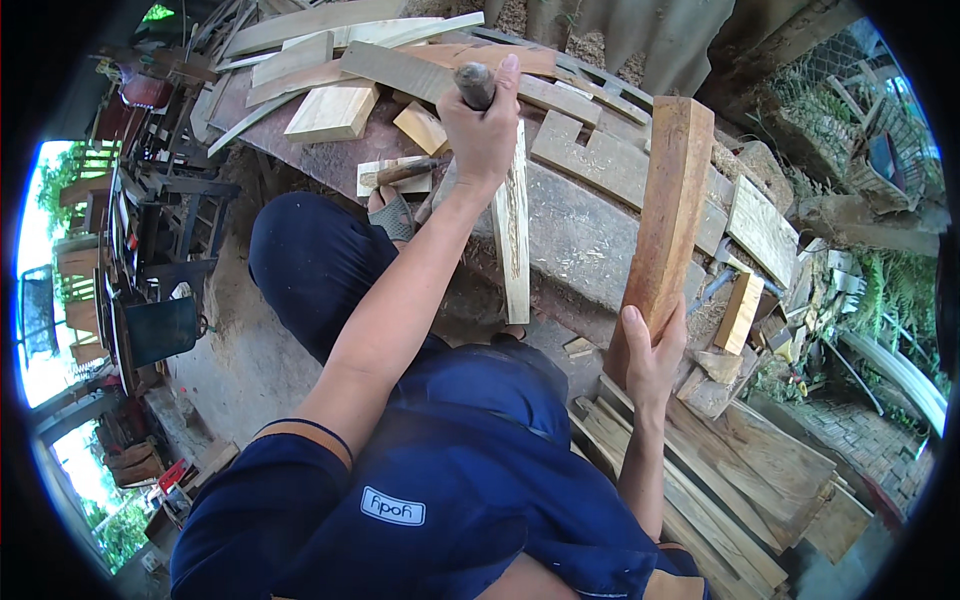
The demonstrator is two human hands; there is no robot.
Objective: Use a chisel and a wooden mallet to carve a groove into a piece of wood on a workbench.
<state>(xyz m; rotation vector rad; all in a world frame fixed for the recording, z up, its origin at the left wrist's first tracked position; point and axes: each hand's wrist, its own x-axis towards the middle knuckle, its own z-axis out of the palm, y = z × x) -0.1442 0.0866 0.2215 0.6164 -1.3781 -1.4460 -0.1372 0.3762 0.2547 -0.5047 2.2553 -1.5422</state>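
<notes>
My left hand [482,135] is closed around a chisel handle, its dark round end [475,85] sticking up above the fist; the blade is hidden beneath the hand. Just below that fist, a narrow pale wooden strip [514,240] with a rough, cut-out face runs from the bench toward my lap. My right hand [655,345] grips the lower end of a long, thick wooden mallet [672,190], which is raised and tilted, its squared head pointing away from me. Left of the strip, another wooden tool handle [408,171] lies across a small pale block [368,180].
The dusty bench [580,235] carries wood shavings. Offcuts and boards [335,110] pile along its far side, and a notched board [590,155] lies near the middle. Planks [750,460] are stacked at lower right. A green bucket [160,330] stands at left.
</notes>
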